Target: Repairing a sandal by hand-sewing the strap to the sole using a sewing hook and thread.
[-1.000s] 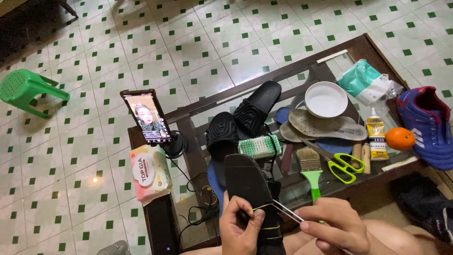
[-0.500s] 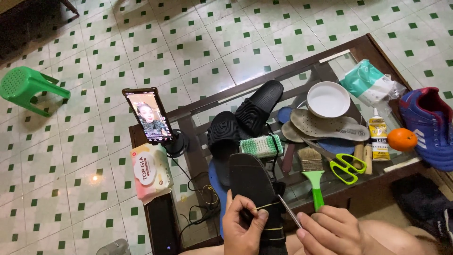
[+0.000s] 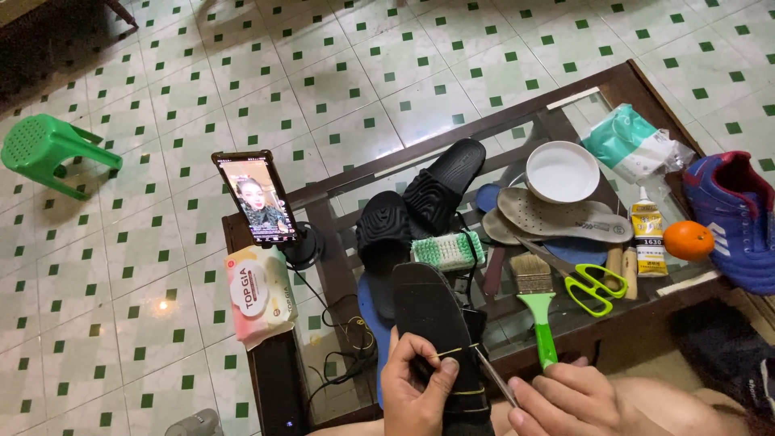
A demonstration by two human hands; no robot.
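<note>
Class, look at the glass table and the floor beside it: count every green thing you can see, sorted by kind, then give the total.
Green stool: 1
Green-handled paintbrush: 1
Green-handled scissors: 1
Green-backed scrub brush: 1
Green and white packet: 1
Total: 5

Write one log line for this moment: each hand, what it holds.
left hand: holds black sole, pinches thread | right hand: holds metal tool at sole edge | near: green brush

I see the floor (image 3: 339, 89): pale tiles set with small green squares, a light glint at left. Furniture: low dark-wood coffee table with glass top (image 3: 565, 109); green plastic stool (image 3: 48, 149) lying far left.
</note>
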